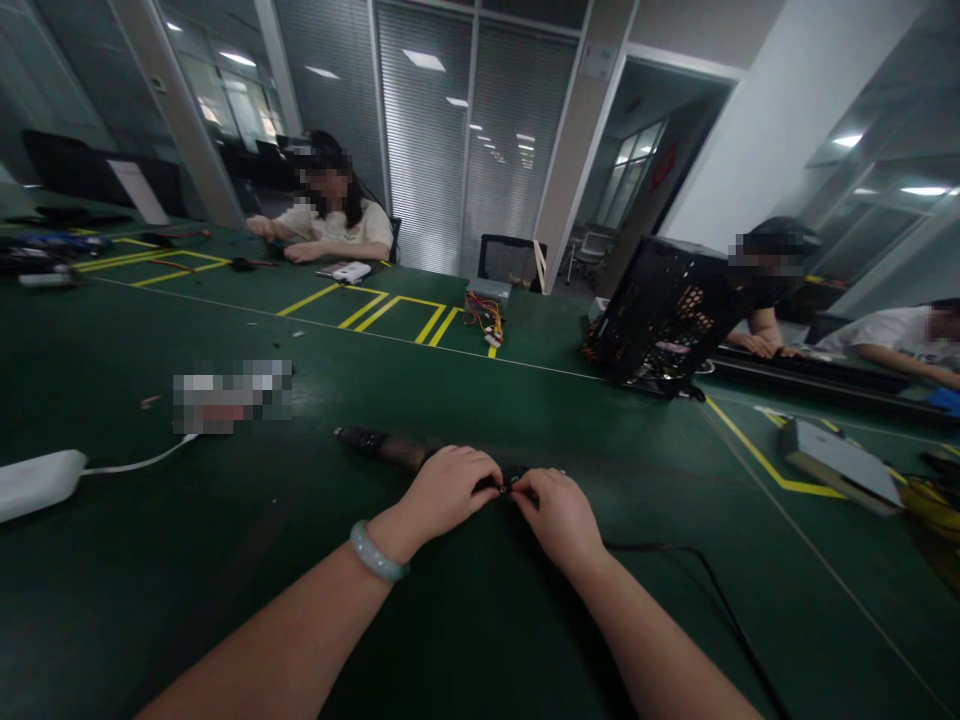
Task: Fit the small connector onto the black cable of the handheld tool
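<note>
My left hand (457,480), with a pale green bangle (375,553) at the wrist, and my right hand (559,510) meet over the green table mat (465,640). Thumb and fingers of each are closed in a pinch. Between the fingertips is a tiny dark thing with a yellowish spot (504,489), too small to name. Just beyond my hands lies a long dark tool with a narrow metal tip, like an electric screwdriver (382,446). Its tip points left, and my hands partly hide its rear. A black cable (682,548) runs out right of my right wrist.
A black computer case (660,315) stands at the back right, with a grey box (840,465) nearer. A power supply with coloured wires (487,298) sits at the far side. On the left is a white power strip (41,484). Several people sit around the table.
</note>
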Tool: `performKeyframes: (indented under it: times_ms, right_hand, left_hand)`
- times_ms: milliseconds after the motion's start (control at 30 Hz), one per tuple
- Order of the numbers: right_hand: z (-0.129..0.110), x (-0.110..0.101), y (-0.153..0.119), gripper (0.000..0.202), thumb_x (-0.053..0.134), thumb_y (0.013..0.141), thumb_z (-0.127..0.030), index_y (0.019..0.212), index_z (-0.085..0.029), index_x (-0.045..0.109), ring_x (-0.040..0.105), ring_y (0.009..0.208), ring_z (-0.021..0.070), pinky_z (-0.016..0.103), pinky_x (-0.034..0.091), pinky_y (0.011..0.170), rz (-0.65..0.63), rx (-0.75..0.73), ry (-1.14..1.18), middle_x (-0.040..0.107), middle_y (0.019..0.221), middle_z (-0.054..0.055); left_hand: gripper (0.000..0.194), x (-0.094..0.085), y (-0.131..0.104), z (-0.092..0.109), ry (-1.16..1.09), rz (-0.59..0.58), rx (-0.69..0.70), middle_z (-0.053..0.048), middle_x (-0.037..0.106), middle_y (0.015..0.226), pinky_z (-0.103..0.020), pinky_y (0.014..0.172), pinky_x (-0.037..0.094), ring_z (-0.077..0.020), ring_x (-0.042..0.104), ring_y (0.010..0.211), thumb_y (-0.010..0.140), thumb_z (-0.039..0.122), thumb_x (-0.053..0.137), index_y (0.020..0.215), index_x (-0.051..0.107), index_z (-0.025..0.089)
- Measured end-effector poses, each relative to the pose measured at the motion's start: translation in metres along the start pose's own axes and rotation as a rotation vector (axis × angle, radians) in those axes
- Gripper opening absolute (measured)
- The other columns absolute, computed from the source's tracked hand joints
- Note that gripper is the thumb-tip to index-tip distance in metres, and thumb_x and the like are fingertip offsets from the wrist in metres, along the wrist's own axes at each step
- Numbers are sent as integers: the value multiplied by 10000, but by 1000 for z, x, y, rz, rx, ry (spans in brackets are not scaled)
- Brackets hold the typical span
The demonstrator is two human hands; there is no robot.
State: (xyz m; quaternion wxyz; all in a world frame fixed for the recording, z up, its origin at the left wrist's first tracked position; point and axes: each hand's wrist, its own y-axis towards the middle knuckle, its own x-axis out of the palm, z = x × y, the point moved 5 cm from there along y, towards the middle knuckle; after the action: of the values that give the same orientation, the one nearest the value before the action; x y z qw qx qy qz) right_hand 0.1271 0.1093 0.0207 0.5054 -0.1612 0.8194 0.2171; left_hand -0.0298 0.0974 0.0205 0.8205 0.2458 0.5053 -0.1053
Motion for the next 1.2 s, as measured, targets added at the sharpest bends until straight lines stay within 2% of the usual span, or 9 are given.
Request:
performKeyframes:
  times_ms: [233, 467, 633, 800, 933, 1200]
  right_hand:
    - [-5, 2, -1, 53, 615, 866, -186, 863, -217, 657, 602, 874, 189, 325, 420, 845, -6, -42, 54, 682, 893, 15]
    - [-6, 3, 0, 94, 642, 839, -178, 918, -229, 642, 608, 856, 176, 310, 421, 819, -29, 24, 96, 677, 866, -5]
    - [-5, 2, 0, 67, 676, 816, -206, 875, -233, 659, 594, 856, 188, 313, 406, 812, -34, 16, 65, 681, 845, -6]
    - [-1, -3, -2, 78, 666, 836, -293, 879, -235, 694, 593, 863, 205, 329, 400, 829, -76, -7, 13, 691, 875, 17]
    - [0, -3, -2, 103, 642, 859, -305, 891, -236, 712, 600, 880, 204, 329, 407, 844, -115, -17, 24, 689, 911, 31]
    - [9, 4, 1, 128, 611, 879, -305, 896, -228, 713, 612, 888, 170, 292, 415, 838, -83, 45, 156, 685, 934, 12]
  left_hand:
    - [111, -3, 0, 3, 2, -27, 37, 9, 661, 1009, -374, 887, 406, -203, 581, 989, 884, 309, 607, 978, 628, 254]
    - [102, -4, 0, 9, 55, -55, 44, 7, 643, 1008, -359, 838, 396, -196, 572, 971, 890, 256, 583, 987, 612, 248]
    - [48, -3, -1, 14, 67, -60, 49, -1, 636, 959, -351, 828, 388, -195, 565, 938, 895, 219, 564, 923, 601, 233]
    - [62, -2, -1, 12, 69, -55, 39, -4, 637, 955, -353, 834, 388, -197, 568, 937, 905, 245, 553, 930, 609, 235]
    - [71, 0, -1, 9, 55, -48, 37, -3, 639, 960, -356, 848, 387, -199, 570, 942, 906, 255, 551, 935, 612, 236]
    - [67, 1, 1, 7, 43, -48, 36, 13, 644, 962, -353, 839, 393, -194, 578, 938, 894, 267, 565, 940, 612, 254]
